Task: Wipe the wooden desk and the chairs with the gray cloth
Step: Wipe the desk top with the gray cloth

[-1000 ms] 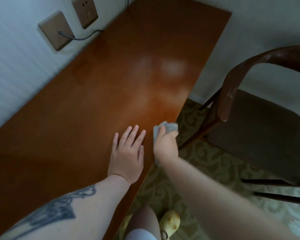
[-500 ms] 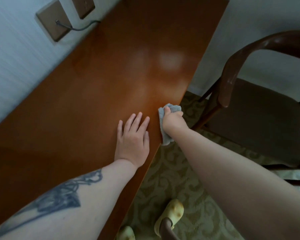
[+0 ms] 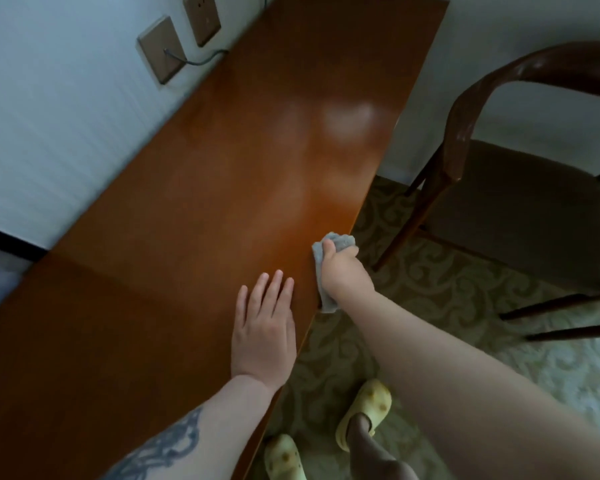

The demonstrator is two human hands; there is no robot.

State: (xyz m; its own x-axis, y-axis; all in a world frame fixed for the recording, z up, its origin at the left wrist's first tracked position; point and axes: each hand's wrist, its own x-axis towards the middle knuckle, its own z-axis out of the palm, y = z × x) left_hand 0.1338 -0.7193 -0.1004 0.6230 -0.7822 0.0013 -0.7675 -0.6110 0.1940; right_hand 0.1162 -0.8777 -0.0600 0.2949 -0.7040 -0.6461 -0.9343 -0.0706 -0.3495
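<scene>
The long wooden desk (image 3: 222,188) runs from the bottom left to the top centre along the wall. My right hand (image 3: 343,275) grips the gray cloth (image 3: 338,242) against the desk's right front edge; part of the cloth hangs below the hand. My left hand (image 3: 264,327) lies flat on the desktop, fingers straight, just left of the right hand. A dark wooden chair (image 3: 520,209) with a curved backrest and padded seat stands to the right of the desk.
Two wall plates (image 3: 160,50) with a thin cable sit on the wall above the desk's far left. Patterned carpet (image 3: 430,289) covers the floor. My feet in yellow clogs (image 3: 368,410) stand by the desk edge.
My right hand has carried the cloth along the desk's front edge, away from me. My left hand has stayed flat on the desktop.
</scene>
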